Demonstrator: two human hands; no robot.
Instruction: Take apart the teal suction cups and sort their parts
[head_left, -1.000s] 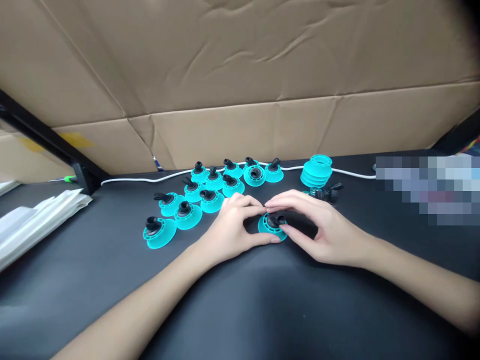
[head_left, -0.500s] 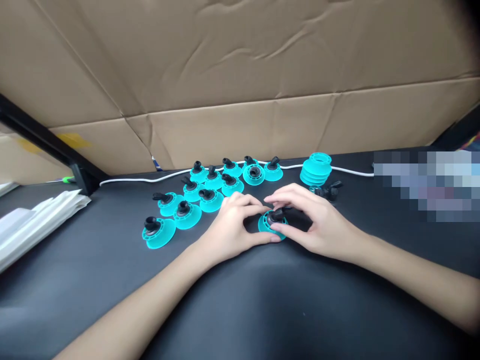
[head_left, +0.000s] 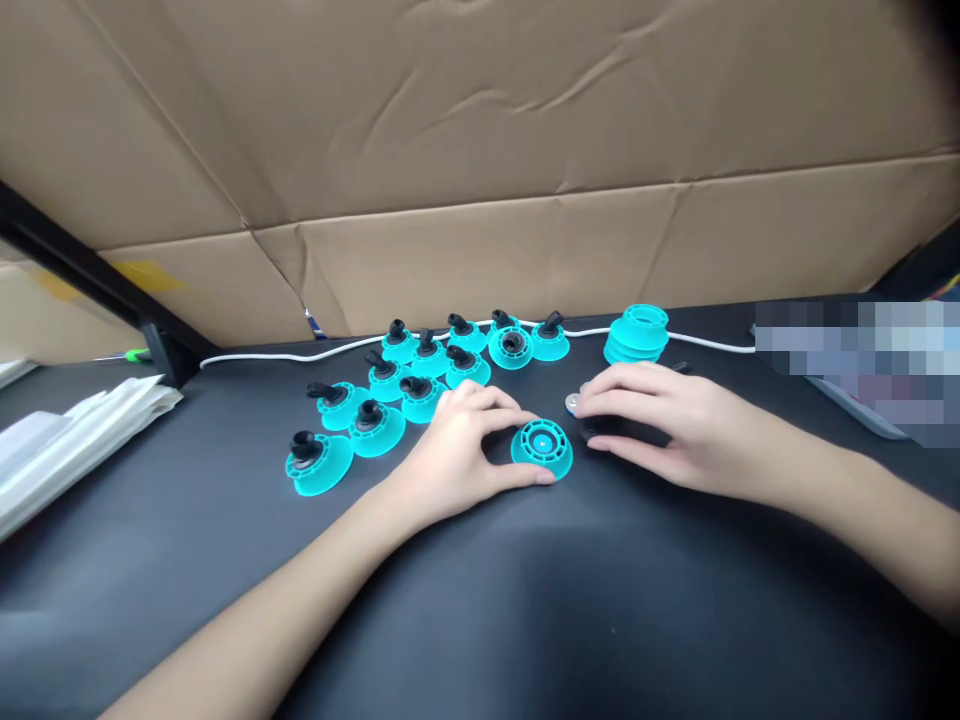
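Note:
A turquoise ring-topped cup [head_left: 542, 449] stands on the dark table with no black part on it. My left hand [head_left: 466, 450] grips its rim between thumb and fingers from the left. Just right of the cup, my right hand [head_left: 660, 425] holds a black part, mostly hidden under the fingers, with a small pale disc [head_left: 573, 404] showing at the fingertips. Behind my left hand, several turquoise cups [head_left: 377, 432] with black swivel pieces on top sit in rows. A stack of bare turquoise cups [head_left: 636, 337] stands behind my right hand.
A white cable [head_left: 292, 358] runs along the foot of the cardboard wall [head_left: 465, 260]. White packets [head_left: 82, 440] lie at the left beside a black frame post [head_left: 169, 355]. A blurred-out object [head_left: 862, 370] is at the right edge.
My right hand has moved right, away from the cup, and the black piece that was on the cup has come off with it. My left hand stays at the cup.

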